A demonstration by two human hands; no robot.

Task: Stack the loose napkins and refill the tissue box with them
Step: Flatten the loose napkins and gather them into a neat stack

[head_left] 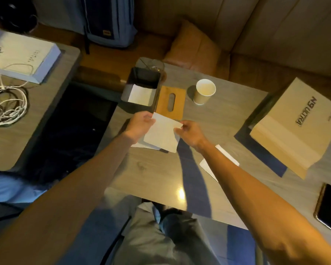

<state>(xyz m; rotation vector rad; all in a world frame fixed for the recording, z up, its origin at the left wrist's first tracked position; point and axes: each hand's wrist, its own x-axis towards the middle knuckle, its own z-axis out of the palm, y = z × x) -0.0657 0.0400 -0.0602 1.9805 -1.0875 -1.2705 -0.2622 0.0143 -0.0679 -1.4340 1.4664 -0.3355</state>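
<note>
**napkin_nerd:** so which step is the person on? nearest thing is a phone (329, 205) at the right edge of the table (151, 175). a bit further there's one loose napkin (206, 166) lying partly under the right forearm, untouched.

**boothdweller:** looks like stacking, not refilling yet imo. a bit further in, a small pile (141, 145) sits on the table and both hands hold a single sheet (162, 131) just above it. the left hand (139, 125) pinches its far left corner and the right hand (189, 131) pinches the right corner.

**napkin_nerd:** and the box?

**boothdweller:** further back. the wooden lid (180, 104) is off, lying flat just right of the tissue box (127, 88). the box is open, with some white sheets (141, 94) already in the bottom. there's a paper cup (204, 91) right of the lid.

**napkin_nerd:** next move?

**boothdweller:** probably lay that sheet square on the pile, edges lined up, then fetch the one by the right arm. it's thin paper, so releasing both corners together should stop it sliding. after that the whole pile has to go flat into the box.
</note>
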